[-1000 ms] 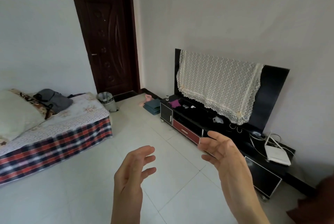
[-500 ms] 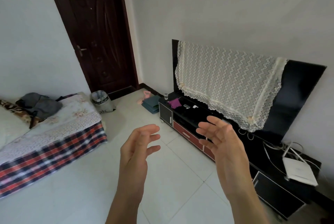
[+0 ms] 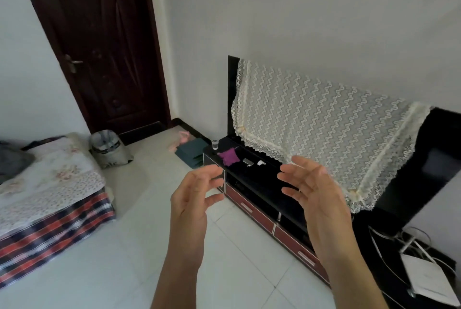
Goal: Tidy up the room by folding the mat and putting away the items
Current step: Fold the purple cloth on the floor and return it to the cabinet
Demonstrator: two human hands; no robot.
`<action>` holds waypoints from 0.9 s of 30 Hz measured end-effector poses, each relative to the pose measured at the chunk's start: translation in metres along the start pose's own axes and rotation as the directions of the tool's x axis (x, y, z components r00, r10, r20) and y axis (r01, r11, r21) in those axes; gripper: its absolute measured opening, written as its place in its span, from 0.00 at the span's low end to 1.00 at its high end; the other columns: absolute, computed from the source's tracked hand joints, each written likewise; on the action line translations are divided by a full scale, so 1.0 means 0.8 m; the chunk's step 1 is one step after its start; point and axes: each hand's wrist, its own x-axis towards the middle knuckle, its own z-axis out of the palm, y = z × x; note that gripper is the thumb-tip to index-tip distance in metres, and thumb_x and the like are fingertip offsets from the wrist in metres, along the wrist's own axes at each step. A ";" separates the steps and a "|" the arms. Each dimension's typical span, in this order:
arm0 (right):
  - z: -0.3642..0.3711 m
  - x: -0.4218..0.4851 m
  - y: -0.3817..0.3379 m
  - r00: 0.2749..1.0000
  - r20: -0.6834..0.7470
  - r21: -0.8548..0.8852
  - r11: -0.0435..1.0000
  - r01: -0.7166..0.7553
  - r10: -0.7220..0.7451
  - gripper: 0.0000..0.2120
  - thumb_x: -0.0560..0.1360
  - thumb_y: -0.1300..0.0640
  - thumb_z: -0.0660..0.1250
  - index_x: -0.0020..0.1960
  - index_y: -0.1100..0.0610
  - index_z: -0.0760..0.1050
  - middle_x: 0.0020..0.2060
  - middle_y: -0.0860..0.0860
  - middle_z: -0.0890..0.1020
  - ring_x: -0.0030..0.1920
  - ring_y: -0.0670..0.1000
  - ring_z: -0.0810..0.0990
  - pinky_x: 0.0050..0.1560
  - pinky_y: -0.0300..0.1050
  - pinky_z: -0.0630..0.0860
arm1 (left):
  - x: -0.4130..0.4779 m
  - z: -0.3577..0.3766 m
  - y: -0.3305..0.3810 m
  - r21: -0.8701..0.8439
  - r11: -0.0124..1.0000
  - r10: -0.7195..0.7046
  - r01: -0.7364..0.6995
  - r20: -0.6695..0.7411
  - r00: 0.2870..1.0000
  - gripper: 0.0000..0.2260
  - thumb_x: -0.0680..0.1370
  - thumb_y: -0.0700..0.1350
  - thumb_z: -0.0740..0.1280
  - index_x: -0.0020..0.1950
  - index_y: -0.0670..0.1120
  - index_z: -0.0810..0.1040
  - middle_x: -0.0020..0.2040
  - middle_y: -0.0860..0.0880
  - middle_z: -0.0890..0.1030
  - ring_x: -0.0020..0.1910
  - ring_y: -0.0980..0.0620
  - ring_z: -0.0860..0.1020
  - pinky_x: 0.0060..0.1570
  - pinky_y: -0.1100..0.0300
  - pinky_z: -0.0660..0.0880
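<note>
Both hands are raised empty over the white tiled floor (image 3: 119, 246), the left hand (image 3: 192, 199) with fingers loosely curled and spread, the right hand (image 3: 316, 199) open with its palm turned inward. At 12 o'clock from the left hand, a folded dark green mat (image 3: 190, 152) lies on the floor just beside the end of the black TV stand (image 3: 249, 184). A purple cloth (image 3: 229, 156) and a small glass (image 3: 215, 144) sit on the stand's top.

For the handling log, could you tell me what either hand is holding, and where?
Nothing is held: the left hand and right hand are open and empty.
</note>
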 end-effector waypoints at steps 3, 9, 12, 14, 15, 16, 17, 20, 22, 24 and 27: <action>0.029 0.077 0.019 1.000 -0.014 -0.011 1.000 0.010 -0.010 0.22 0.85 0.46 0.50 0.65 0.57 0.76 0.57 0.58 0.83 0.60 0.58 0.82 0.62 0.60 0.75 | 0.086 -0.010 -0.008 -0.022 1.000 0.012 -0.012 -0.005 1.000 0.15 0.82 0.53 0.62 0.56 0.47 0.84 0.56 0.48 0.85 0.58 0.48 0.82 0.53 0.52 0.79; 0.078 0.185 0.078 0.998 -0.012 0.013 0.998 -0.054 0.054 0.23 0.83 0.42 0.53 0.64 0.56 0.77 0.56 0.57 0.84 0.60 0.59 0.82 0.60 0.56 0.76 | 0.208 -0.018 -0.062 0.003 0.999 -0.045 0.045 -0.010 0.999 0.16 0.81 0.54 0.61 0.55 0.47 0.84 0.56 0.49 0.85 0.57 0.48 0.82 0.53 0.50 0.79; 0.088 0.242 0.109 0.997 -0.040 0.034 0.997 -0.065 0.066 0.22 0.83 0.43 0.53 0.63 0.56 0.77 0.56 0.57 0.84 0.59 0.59 0.82 0.61 0.59 0.75 | 0.262 -0.016 -0.090 0.024 0.997 -0.077 0.077 0.001 0.997 0.15 0.82 0.55 0.62 0.53 0.49 0.84 0.55 0.49 0.85 0.56 0.48 0.83 0.52 0.50 0.80; 0.094 0.286 0.133 0.995 -0.046 0.049 0.995 -0.083 0.085 0.24 0.80 0.41 0.55 0.63 0.56 0.78 0.56 0.58 0.84 0.59 0.59 0.82 0.61 0.58 0.75 | 0.307 -0.012 -0.109 0.045 0.995 -0.089 0.089 -0.016 0.996 0.15 0.81 0.54 0.62 0.53 0.48 0.84 0.55 0.49 0.85 0.56 0.47 0.82 0.53 0.48 0.80; 0.097 0.308 0.144 0.995 -0.044 0.056 0.994 -0.091 0.093 0.26 0.79 0.38 0.57 0.63 0.56 0.78 0.56 0.58 0.84 0.59 0.60 0.82 0.61 0.58 0.75 | 0.331 -0.009 -0.119 0.050 0.994 -0.093 0.094 -0.017 0.996 0.14 0.82 0.54 0.62 0.54 0.48 0.84 0.55 0.48 0.85 0.56 0.47 0.82 0.53 0.48 0.80; 0.100 0.330 0.157 0.994 -0.041 0.062 0.993 -0.097 0.099 0.28 0.77 0.35 0.59 0.63 0.55 0.78 0.57 0.58 0.83 0.60 0.60 0.81 0.61 0.58 0.75 | 0.354 -0.004 -0.130 0.057 0.994 -0.093 0.094 -0.015 0.996 0.14 0.82 0.53 0.63 0.54 0.48 0.84 0.55 0.48 0.85 0.56 0.47 0.82 0.53 0.48 0.80; 0.102 0.355 0.170 0.994 -0.037 0.065 0.993 -0.102 0.104 0.31 0.75 0.32 0.62 0.63 0.55 0.78 0.57 0.58 0.83 0.60 0.60 0.81 0.60 0.57 0.75 | 0.378 0.002 -0.143 0.075 0.993 -0.087 0.087 -0.008 0.996 0.15 0.81 0.53 0.61 0.54 0.47 0.84 0.55 0.48 0.85 0.56 0.47 0.82 0.52 0.50 0.80; 0.101 0.430 0.213 0.990 -0.057 0.083 0.989 -0.122 0.127 0.26 0.78 0.36 0.58 0.62 0.54 0.78 0.56 0.57 0.84 0.59 0.58 0.82 0.58 0.53 0.76 | 0.448 0.026 -0.179 0.172 0.981 -0.093 0.089 0.016 0.996 0.16 0.80 0.54 0.58 0.55 0.49 0.83 0.54 0.51 0.85 0.55 0.51 0.82 0.51 0.55 0.80; 0.099 0.490 0.237 0.987 -0.075 0.108 0.985 -0.133 0.141 0.20 0.83 0.44 0.54 0.62 0.55 0.78 0.56 0.57 0.84 0.59 0.58 0.82 0.57 0.51 0.76 | 0.503 0.044 -0.199 0.216 0.973 -0.090 0.082 0.027 0.996 0.15 0.80 0.54 0.59 0.54 0.50 0.82 0.54 0.53 0.85 0.55 0.52 0.82 0.51 0.56 0.80; 0.100 0.547 0.251 0.984 -0.077 0.113 0.982 -0.151 0.160 0.20 0.85 0.48 0.51 0.63 0.55 0.77 0.56 0.56 0.84 0.59 0.57 0.82 0.57 0.50 0.76 | 0.556 0.059 -0.212 0.246 0.964 -0.109 0.102 0.017 0.994 0.14 0.82 0.55 0.60 0.55 0.50 0.82 0.54 0.54 0.85 0.55 0.53 0.82 0.51 0.56 0.80; 0.107 0.623 0.268 0.983 -0.078 0.092 0.983 -0.156 0.164 0.20 0.86 0.50 0.49 0.64 0.56 0.77 0.56 0.56 0.84 0.59 0.55 0.83 0.58 0.50 0.76 | 0.628 0.075 -0.229 0.245 0.964 -0.110 0.107 0.000 0.994 0.17 0.79 0.55 0.58 0.56 0.48 0.82 0.54 0.52 0.84 0.55 0.51 0.82 0.52 0.54 0.80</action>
